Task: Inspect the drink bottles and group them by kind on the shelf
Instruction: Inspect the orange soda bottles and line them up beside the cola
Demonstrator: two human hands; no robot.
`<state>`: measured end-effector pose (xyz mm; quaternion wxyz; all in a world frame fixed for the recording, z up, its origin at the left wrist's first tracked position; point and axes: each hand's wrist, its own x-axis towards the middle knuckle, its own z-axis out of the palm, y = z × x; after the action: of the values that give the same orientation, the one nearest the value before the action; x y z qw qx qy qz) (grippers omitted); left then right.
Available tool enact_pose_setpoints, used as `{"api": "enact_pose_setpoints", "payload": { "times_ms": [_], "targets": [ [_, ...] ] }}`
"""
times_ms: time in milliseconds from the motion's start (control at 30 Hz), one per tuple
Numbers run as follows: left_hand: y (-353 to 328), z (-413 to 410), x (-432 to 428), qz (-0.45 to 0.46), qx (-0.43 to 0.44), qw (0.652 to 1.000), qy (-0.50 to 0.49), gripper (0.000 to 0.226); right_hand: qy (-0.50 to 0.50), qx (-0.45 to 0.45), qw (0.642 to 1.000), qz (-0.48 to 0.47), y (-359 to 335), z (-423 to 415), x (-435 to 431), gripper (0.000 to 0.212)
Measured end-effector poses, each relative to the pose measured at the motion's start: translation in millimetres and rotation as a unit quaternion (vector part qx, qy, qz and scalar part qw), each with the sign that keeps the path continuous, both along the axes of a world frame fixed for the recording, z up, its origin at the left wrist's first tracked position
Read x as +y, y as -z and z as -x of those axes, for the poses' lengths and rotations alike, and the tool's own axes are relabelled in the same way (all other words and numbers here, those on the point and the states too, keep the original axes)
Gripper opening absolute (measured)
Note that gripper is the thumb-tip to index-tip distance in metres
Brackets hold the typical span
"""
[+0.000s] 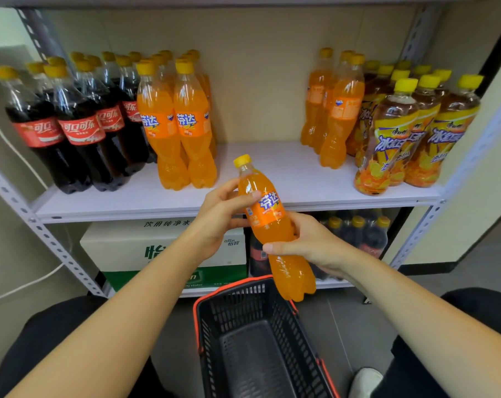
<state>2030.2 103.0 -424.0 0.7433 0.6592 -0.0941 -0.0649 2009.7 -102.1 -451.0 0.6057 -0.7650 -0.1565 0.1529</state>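
I hold one orange soda bottle (272, 222) tilted in front of the shelf (257, 165), its yellow cap up and to the left. My left hand (223, 216) grips its upper part, thumb across the label. My right hand (309, 242) grips the lower body from the right. On the shelf stand several dark cola bottles (79, 130) at the left, several orange soda bottles (177, 124) beside them, a few more orange soda bottles (335, 110) right of the gap, and several iced tea bottles (401, 133) at the far right.
A black basket with an orange rim (260, 337) sits on the floor below my hands, nothing in it. On the lower shelf lie a white and green water carton (163, 248) and a pack of cola bottles (358, 234). Grey perforated uprights (42, 234) frame the shelf.
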Motion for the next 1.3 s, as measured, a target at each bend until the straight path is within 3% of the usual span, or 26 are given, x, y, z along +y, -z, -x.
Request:
{"api": "enact_pose_setpoints", "payload": {
  "times_ms": [233, 333, 700, 800, 967, 1167, 1300],
  "targets": [
    [1, 0, 1, -0.061, -0.025, 0.996, -0.068, 0.051, 0.059, -0.07, 0.995, 0.039, 9, 0, 3, 0.065],
    [-2, 2, 4, -0.021, -0.044, 0.998, -0.035, 0.041, 0.058, -0.052, 0.997, 0.026, 10, 0, 3, 0.064],
    [-7, 10, 0, 0.047, -0.097, 0.991, 0.076, 0.054, 0.06, -0.06, 0.996, -0.004, 1, -2, -4, 0.065],
    [-11, 14, -1, 0.017, -0.156, 0.987, 0.026, 0.042, 0.066, -0.095, 0.993, 0.024, 3, 0, -6, 0.072],
    [-12, 25, 3, -0.027, -0.239, 0.971, -0.018, 0.044, 0.081, -0.16, 0.982, 0.053, 6, 4, -9, 0.079],
    [-12, 37, 5, -0.157, -0.34, 0.926, -0.048, 0.029, 0.1, -0.209, 0.968, 0.094, 13, 10, -15, 0.08],
    [-10, 40, 2, -0.208, -0.338, 0.913, -0.096, 0.012, 0.104, -0.239, 0.956, 0.135, 17, 10, -17, 0.08]
  ]
}}
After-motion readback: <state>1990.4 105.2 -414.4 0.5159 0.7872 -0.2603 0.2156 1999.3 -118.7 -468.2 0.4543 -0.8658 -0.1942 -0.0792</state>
